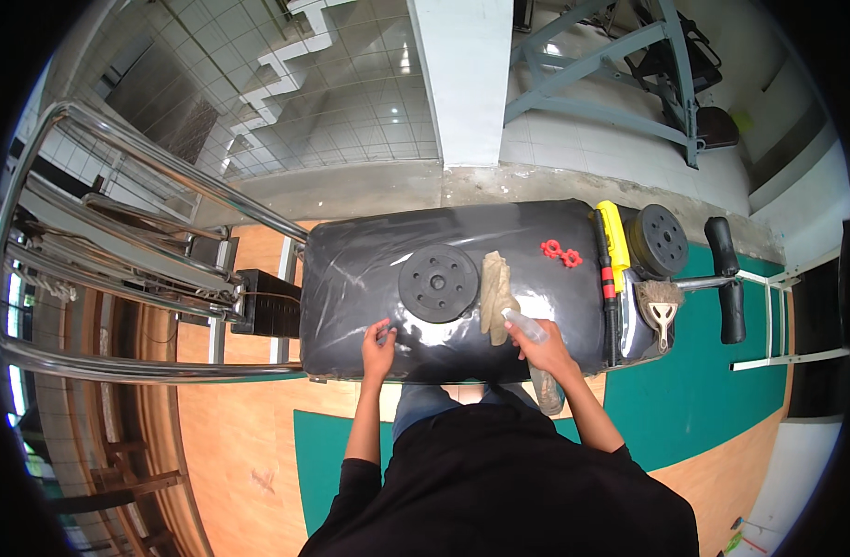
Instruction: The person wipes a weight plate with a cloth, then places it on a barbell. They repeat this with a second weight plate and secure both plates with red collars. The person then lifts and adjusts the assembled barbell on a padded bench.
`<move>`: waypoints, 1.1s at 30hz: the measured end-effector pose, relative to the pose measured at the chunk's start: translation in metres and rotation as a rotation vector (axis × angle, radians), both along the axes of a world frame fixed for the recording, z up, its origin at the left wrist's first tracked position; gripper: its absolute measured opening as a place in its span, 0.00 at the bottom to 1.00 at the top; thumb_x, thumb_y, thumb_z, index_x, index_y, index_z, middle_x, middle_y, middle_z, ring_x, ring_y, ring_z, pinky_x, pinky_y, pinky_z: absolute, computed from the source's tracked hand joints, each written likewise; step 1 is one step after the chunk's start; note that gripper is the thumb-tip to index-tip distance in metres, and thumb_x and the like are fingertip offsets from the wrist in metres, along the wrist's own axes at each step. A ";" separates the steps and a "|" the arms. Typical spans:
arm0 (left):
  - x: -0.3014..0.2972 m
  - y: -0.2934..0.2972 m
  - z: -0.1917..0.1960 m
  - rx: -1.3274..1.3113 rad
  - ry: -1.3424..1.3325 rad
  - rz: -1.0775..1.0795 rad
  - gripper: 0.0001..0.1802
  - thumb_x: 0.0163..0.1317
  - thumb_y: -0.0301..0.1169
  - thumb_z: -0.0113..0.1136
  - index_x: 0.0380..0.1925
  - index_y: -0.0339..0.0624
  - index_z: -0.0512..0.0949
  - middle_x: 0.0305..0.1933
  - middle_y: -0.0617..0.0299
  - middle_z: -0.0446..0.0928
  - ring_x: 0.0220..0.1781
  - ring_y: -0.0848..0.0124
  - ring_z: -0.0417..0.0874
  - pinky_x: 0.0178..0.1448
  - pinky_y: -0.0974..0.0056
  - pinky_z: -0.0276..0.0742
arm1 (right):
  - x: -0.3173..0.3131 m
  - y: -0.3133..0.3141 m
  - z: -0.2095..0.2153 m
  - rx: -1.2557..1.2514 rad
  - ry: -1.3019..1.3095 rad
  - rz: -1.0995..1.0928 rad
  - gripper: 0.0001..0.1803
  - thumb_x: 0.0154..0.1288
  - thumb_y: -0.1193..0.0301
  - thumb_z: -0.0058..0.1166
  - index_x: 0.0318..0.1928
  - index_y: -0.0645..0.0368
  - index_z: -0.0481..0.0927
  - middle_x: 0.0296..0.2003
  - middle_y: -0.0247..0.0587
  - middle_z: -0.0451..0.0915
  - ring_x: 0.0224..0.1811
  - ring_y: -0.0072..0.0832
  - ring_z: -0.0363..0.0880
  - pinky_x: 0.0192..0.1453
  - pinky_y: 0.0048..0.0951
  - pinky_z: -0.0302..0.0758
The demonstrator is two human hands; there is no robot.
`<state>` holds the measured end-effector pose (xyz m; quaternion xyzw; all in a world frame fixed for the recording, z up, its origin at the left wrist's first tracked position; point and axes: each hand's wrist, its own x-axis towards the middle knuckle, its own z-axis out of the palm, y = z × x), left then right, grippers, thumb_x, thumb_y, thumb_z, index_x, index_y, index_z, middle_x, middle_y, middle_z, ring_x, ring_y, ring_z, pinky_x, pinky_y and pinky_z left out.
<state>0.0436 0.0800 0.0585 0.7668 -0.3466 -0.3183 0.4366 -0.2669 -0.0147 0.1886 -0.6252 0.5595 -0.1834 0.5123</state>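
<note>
I note the right hand (539, 345) clamped around a clear spray bottle (527, 327), its nozzle end pointing over the black padded worktop (351, 269) toward a crumpled tan cloth (495, 295) lying just beside it. The left hand (379, 342) is flat on the pad's near edge with fingers spread and gripping nothing, just below a black weight plate (438, 282). I judge that the wetting step is in hand (I cannot see any spray on the glossy cover). The next move, in my judgement, calls for aiming the nozzle at bare vinyl, clear of the plate. Two red collars (560, 252) and a yellow tool (613, 237) lie well apart, near the far end.
</note>
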 end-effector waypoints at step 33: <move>-0.100 -0.082 0.018 0.089 0.204 -0.836 0.15 0.59 0.30 0.61 0.46 0.39 0.76 0.48 0.57 0.76 0.46 0.71 0.79 0.47 0.66 0.75 | -0.143 0.018 0.051 -0.114 -0.685 -0.592 0.27 0.46 0.75 0.70 0.49 0.60 0.77 0.45 0.29 0.75 0.48 0.20 0.72 0.54 0.22 0.68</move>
